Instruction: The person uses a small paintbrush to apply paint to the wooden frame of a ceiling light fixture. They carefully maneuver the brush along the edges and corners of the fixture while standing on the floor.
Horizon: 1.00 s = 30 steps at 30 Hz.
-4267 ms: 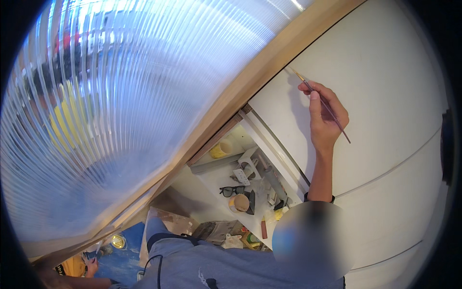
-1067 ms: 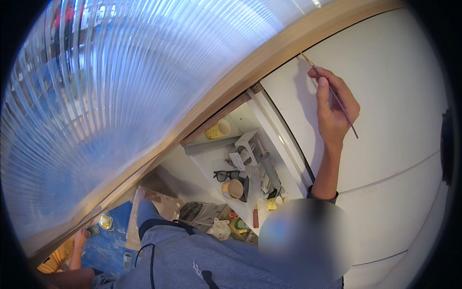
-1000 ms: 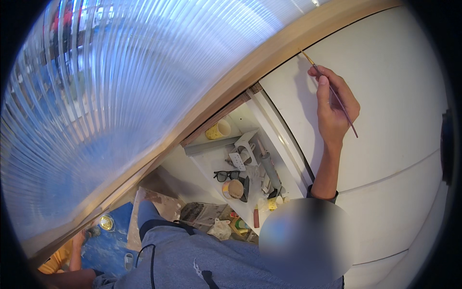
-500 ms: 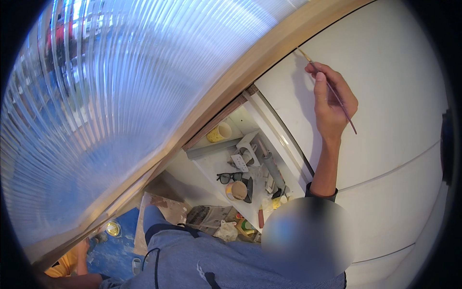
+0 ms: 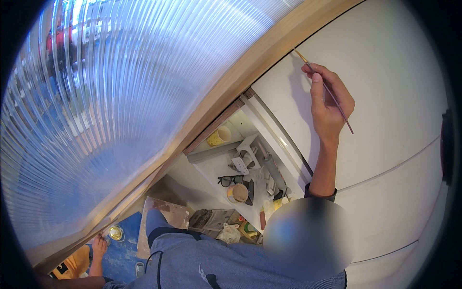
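Right of a wooden frame (image 5: 231, 86) with ribbed transparent sheet (image 5: 120, 96) is a smooth white panel (image 5: 385, 106). Over it the right hand (image 5: 331, 100) pinches a thin paintbrush (image 5: 326, 86) between thumb and fingers, tip near the frame's dark edge; the left hand's fingers I cannot tell. Dark marks on a co-worker's orange shirt (image 5: 78, 264), near left, are perhaps lettering, too small for reading.

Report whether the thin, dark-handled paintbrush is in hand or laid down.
In hand: the right hand pinches the paintbrush, its tip beside the pale wooden frame; whether they touch, I cannot tell.
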Each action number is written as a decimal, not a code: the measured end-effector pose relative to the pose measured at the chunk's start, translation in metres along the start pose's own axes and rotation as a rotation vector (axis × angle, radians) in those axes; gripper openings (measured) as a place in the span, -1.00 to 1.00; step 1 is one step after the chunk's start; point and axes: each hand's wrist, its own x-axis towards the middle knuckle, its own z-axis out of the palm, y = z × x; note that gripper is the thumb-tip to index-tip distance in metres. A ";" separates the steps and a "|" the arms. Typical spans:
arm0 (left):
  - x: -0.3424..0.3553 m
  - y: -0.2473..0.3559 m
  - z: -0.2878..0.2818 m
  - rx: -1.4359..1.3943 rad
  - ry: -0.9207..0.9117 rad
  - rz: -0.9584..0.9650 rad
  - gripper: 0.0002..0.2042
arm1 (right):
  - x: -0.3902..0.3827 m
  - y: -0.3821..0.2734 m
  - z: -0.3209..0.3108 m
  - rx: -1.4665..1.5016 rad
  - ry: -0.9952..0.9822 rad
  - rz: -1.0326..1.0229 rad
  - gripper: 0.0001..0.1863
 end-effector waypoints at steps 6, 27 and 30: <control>-0.032 -0.008 -0.025 -0.118 0.116 -0.045 -0.80 | 0.011 -0.001 0.011 0.007 0.118 -0.047 -0.83; 0.003 -0.010 -0.010 2.729 0.029 0.891 -0.72 | 0.010 -0.002 0.011 0.030 0.137 -0.032 -0.81; 0.002 -0.003 -0.017 2.852 -0.082 1.023 -0.74 | 0.010 -0.001 0.012 0.017 0.112 -0.028 -0.82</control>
